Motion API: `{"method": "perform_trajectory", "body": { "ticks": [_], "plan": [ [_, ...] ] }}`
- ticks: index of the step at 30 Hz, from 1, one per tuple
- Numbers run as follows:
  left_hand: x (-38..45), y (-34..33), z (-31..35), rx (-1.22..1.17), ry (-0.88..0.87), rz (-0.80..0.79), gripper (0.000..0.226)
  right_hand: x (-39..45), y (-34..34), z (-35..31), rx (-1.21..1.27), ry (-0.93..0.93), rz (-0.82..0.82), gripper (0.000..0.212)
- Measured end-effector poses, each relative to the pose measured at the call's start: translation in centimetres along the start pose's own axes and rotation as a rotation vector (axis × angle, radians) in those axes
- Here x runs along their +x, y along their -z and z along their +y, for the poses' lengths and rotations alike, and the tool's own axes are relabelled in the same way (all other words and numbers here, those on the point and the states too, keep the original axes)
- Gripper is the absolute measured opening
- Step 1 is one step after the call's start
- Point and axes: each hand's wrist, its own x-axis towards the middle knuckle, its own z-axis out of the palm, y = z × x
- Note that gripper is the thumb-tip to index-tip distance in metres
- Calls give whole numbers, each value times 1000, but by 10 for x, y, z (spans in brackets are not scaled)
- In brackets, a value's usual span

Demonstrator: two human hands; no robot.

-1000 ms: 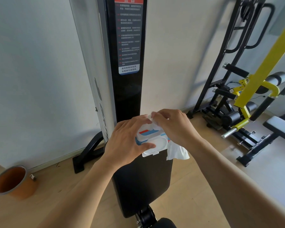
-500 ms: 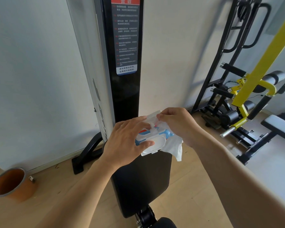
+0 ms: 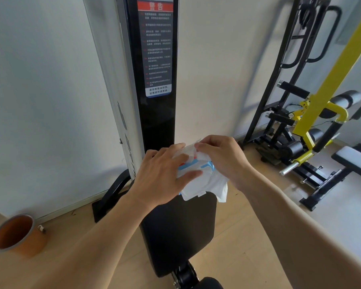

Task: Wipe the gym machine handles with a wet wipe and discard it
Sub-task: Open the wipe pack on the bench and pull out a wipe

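Observation:
A white and blue pack of wet wipes (image 3: pixel 193 166) with its flip lid hanging open sits at the top of a black padded seat (image 3: pixel 179 230). My left hand (image 3: pixel 161 176) grips the pack from the left, thumb on the lid. My right hand (image 3: pixel 221 157) pinches the top of a white wet wipe (image 3: pixel 215 184), which drapes down over the pack's right side. The machine's handles are not in view.
A black machine column (image 3: pixel 157 80) with a red and white warning label stands behind the seat against the wall. An orange bin (image 3: pixel 17 234) sits on the wooden floor at lower left. A black and yellow weight bench rig (image 3: pixel 313 126) fills the right side.
My right hand has drawn the wipe further out of the pack, so it hangs lower and wider over the right side. My left hand has kept its hold on the pack.

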Motion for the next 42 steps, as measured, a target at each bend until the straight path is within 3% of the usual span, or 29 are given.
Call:
{"method": "perform_trajectory", "body": {
  "ticks": [3,8,12,19,21,23,26,29,34,37,42],
  "plan": [
    [7,-1,3,-74,16,41,54,0,-2,-2,-41,51,9,23],
    [21,-8,4,-427,364,116,14,1,-2,-4,-44,47,10,21],
    [29,-8,0,-490,490,44,33,2,-3,-1,-118,114,-13,17],
    [9,-2,-5,-703,412,168,28,2,-5,5,-237,227,-24,31],
    [-3,0,-9,-672,377,38,43,0,-8,7,-312,239,-54,37],
    [-11,1,-9,-510,305,-119,74,-4,-10,8,-449,313,-70,32],
    [-14,-2,-8,-391,274,-162,104,-7,-13,10,-567,420,-125,39],
    [-16,-6,-10,-367,246,-114,105,-9,-16,13,-632,432,-172,47],
    [-17,-8,-11,-270,208,-84,90,-12,-19,16,-794,525,-231,30],
    [-20,-8,-12,-232,175,-15,70,-11,-12,16,-495,478,-129,23],
    [-18,-10,-15,-229,164,-16,65,-3,13,14,242,65,171,9]
  ]
}}
